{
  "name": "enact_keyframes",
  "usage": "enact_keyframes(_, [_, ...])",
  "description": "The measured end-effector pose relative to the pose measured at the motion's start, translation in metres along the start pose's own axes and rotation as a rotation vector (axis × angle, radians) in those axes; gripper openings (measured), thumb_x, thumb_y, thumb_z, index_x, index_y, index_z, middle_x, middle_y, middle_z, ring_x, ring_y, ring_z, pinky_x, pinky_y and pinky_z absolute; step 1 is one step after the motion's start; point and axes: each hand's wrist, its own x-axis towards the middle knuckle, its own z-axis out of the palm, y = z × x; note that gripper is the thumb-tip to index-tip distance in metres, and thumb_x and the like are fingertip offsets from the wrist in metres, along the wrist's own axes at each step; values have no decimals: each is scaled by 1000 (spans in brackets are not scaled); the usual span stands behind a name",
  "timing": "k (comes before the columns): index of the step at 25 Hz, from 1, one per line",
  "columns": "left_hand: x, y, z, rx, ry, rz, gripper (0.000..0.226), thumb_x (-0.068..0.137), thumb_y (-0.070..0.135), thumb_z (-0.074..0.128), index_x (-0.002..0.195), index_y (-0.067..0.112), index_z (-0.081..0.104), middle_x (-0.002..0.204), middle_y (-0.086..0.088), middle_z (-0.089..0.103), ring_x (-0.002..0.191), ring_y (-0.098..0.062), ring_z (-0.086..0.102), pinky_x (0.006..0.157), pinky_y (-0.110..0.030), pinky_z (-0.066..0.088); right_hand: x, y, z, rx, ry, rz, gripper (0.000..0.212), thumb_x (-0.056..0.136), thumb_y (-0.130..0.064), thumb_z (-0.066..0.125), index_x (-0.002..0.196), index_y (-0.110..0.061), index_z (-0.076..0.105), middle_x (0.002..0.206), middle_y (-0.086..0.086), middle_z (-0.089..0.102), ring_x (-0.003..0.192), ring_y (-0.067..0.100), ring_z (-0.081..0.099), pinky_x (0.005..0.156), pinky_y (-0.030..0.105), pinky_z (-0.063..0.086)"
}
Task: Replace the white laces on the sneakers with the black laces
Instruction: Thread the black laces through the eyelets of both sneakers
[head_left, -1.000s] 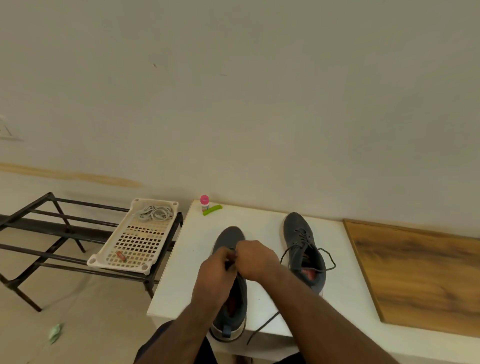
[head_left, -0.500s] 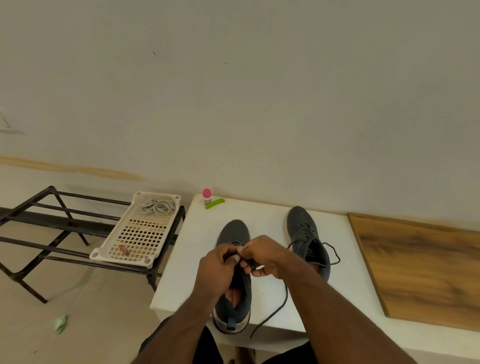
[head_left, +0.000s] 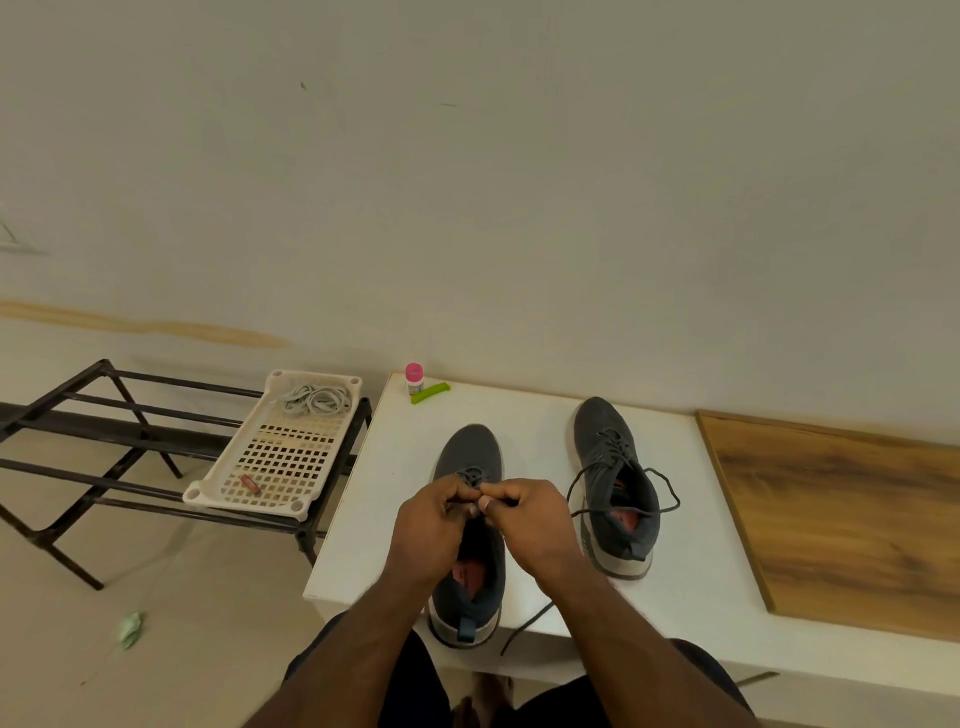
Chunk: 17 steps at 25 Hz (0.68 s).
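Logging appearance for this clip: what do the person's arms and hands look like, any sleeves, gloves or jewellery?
Both forearms are bare up to the bottom edge of the frame, with no sleeves in view. The left hand and right hand wear no gloves, and no rings, watch or bracelet show on the visible sides. Short fingernails are visible where the fingertips meet. Dark shorts appear at the lap below the arms.

We see two dark grey sneakers on the white table: the left sneaker (head_left: 470, 519) half-laced with a black lace (head_left: 524, 626), the right sneaker (head_left: 613, 483) laced black, ends loose; white laces (head_left: 317, 401) lie heaped in the tray.
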Motion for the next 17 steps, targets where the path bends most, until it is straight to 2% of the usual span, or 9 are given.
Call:
enact_keyframes(2, [-1, -2, -7, 78, -61, -21, 19, 89, 15, 67, 102, 28, 66, 100, 13, 66, 91, -4, 61, 84, -20, 47, -7, 0, 4, -109, 43, -58, 17, 95, -15, 63, 101, -19, 78, 99, -2, 74, 92, 11, 67, 89, 24, 53])
enact_keyframes(5, [-1, -12, -15, 242, -121, -107, 44, 81, 26, 75, 121, 24, 56, 114, 6, 57, 104, -11, 54, 85, -22, 40, -19, 5, 13, -333, 11, -145, 21, 99, -18, 57, 112, -16, 73, 116, 0, 60, 100, 13, 57, 94, 18, 46])
enact_keyframes(8, [-3, -15, -12, 283, -108, -155, 37, 87, 26, 70, 120, 19, 57, 114, 2, 62, 99, -11, 56, 83, -21, 44, -26, 7, 22, -491, -91, -178, 30, 100, -23, 55, 129, -21, 64, 129, -2, 49, 111, 15, 52, 102, 20, 42])
enact_keyframes(11, [-1, -17, -11, 308, -93, -140, 26, 89, 24, 66, 114, 19, 60, 113, 0, 66, 96, -12, 59, 86, -24, 49, -23, 5, 25, -731, -111, -254, 30, 102, -29, 49, 127, -23, 64, 125, -2, 59, 116, 20, 45, 102, 30, 39])
enact_keyframes(14, [1, -19, -11, 307, -89, -117, 19, 91, 24, 64, 108, 18, 61, 108, -1, 67, 93, -13, 60, 82, -23, 48, -18, 6, 31, -705, -159, -253, 26, 100, -26, 53, 124, -19, 61, 128, 2, 58, 118, 19, 46, 104, 29, 39])
enact_keyframes(17, [2, -22, -10, 311, -93, -105, 19, 91, 25, 64, 109, 19, 61, 107, 1, 66, 92, -12, 61, 82, -22, 48, -17, 10, 39, -629, -166, -234, 31, 99, -23, 56, 130, -18, 53, 134, 2, 48, 99, 9, 45, 95, 20, 41])
